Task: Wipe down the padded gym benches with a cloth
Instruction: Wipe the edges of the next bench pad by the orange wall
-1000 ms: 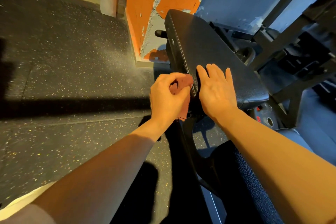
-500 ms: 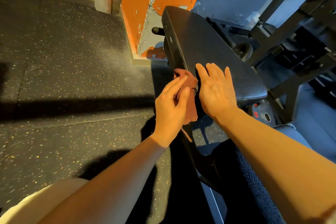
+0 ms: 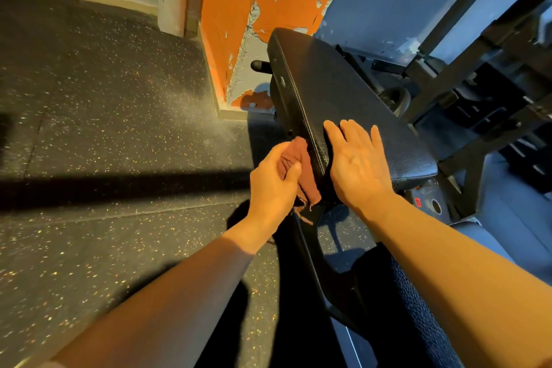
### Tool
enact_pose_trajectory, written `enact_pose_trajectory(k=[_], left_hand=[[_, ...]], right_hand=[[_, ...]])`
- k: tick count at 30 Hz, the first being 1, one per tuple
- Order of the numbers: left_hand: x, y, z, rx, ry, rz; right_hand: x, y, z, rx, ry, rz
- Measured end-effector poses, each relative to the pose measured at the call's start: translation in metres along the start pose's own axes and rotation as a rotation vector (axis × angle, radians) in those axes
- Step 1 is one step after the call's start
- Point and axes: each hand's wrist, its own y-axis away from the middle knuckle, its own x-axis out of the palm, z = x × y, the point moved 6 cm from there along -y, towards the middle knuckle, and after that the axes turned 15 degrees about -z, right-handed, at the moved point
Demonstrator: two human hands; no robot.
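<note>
A black padded bench pad runs from the centre toward the upper middle, tilted. My left hand grips a bunched reddish-brown cloth and holds it against the pad's near left side edge. Part of the cloth hangs below my fingers. My right hand lies flat, fingers straight, on the near end of the pad's top surface, just right of the cloth.
Black speckled rubber floor spreads to the left. An orange pillar with peeling paint stands behind the pad. Dark machine frame bars and a grey platform fill the right. The bench's black support arm drops below the pad.
My left hand closed round the cloth again after pressing it with straighter fingers, staying at the pad's near left edge. The right hand has stayed flat on the pad.
</note>
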Motion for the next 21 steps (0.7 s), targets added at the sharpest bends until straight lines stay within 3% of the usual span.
enact_pose_trajectory(k=[3,6,9,11,15,21], left_hand=[[-0.014,-0.012,0.010,-0.121,-0.006,-0.059],[-0.028,-0.040,-0.015,-0.021,0.055,-0.160],[-0.019,-0.060,-0.034,0.033,0.141,-0.093],[-0.004,-0.056,-0.032,0.063,0.127,-0.029],[0.006,-0.064,-0.008,0.014,0.128,-0.118],[0.013,-0.100,-0.018,-0.128,0.076,-0.219]], right_hand=[[-0.003,-0.001,-0.003,0.004,-0.093,0.062],[-0.014,-0.010,-0.010,0.032,-0.294,-0.014],[-0.008,-0.042,-0.009,0.107,-0.391,-0.087],[0.011,-0.067,0.002,0.128,-0.385,0.007],[0.045,-0.088,0.016,0.121,-0.314,0.163],[0.055,-0.090,0.013,0.053,-0.241,0.191]])
